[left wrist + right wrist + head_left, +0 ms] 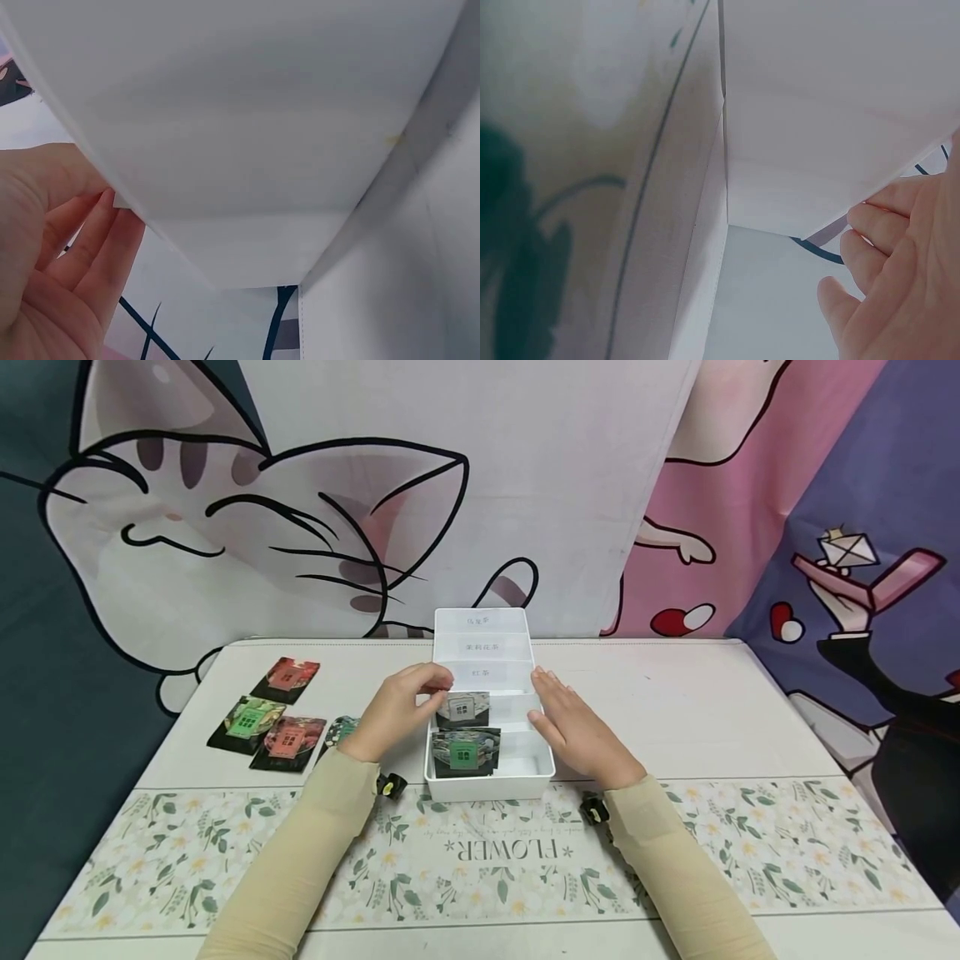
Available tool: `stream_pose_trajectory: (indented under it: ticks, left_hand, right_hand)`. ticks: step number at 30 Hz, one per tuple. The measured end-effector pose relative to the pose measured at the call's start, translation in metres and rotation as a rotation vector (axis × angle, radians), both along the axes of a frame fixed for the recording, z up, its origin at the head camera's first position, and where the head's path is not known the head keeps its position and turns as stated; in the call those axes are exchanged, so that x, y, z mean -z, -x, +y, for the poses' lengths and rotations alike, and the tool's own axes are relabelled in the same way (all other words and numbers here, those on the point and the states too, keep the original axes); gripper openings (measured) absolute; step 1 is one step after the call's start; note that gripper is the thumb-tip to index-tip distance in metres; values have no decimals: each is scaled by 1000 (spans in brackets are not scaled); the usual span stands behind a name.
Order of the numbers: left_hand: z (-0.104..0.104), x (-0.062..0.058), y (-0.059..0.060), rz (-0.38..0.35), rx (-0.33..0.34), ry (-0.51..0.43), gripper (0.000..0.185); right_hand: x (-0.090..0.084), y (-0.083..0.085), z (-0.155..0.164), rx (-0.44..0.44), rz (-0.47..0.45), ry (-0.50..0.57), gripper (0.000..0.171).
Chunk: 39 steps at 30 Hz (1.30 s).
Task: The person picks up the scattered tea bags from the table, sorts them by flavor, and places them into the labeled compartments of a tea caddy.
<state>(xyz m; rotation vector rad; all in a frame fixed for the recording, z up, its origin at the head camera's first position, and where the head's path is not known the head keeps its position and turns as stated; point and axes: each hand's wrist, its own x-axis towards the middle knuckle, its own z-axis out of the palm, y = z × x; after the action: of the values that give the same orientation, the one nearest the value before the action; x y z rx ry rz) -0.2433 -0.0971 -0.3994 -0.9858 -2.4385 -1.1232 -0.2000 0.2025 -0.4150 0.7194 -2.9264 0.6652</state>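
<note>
A white compartment box (pixel 491 789) stands on the table, with white label strips (pixel 482 647) stepping up at its back. A packet with a grey label (pixel 462 710) sits in a middle compartment; several packets with a green label (pixel 465 753) stand in the front one, both on the left side. My left hand (pixel 405 706) bends over the left rim beside the grey-labelled packet. In the left wrist view a small white corner (pixel 121 201) shows at its fingertips; whether it belongs to the box is unclear. My right hand (pixel 581 731) rests against the right wall, fingers nearly straight.
Left of the box lie a red packet (pixel 287 679), a green packet (pixel 246 724) and another red packet (pixel 288 743). A dark green packet (pixel 339 731) is partly hidden behind the left hand. A flowered band (pixel 495 885) crosses the table's front; a cartoon cloth (pixel 570 485) hangs behind.
</note>
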Motion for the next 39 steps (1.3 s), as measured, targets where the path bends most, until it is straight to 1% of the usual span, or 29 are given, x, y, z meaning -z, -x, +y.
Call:
stream_pose_trajectory:
  ticks: [6,9,13,18,25,33,37,39]
  left_hand:
    - [-5,-6,-3,13,-26,-12,17]
    - [-8,-10,-5,26,-42,-10,16]
    - [-15,-18,-6,23,-55,-5,15]
    - [-26,-27,-9,0,-77,23,15]
    - [-41,-35,-12,-43,-73,60,15]
    - [-53,-39,-15,-84,-78,111,17]
    - [-64,-41,-17,-130,-93,129,19]
    - [-70,-43,-18,-152,-110,135,20]
  right_hand:
    - [1,0,0,-1,3,-2,66]
    - [1,0,1,-2,8,-2,66]
    - [1,1,1,-4,15,-2,66]
    - [2,1,1,-1,10,-3,66]
    - [4,2,1,-4,17,-2,66]
    - [4,2,3,-2,20,0,66]
    - [4,2,1,-5,18,1,66]
    - [3,3,1,-7,16,1,66]
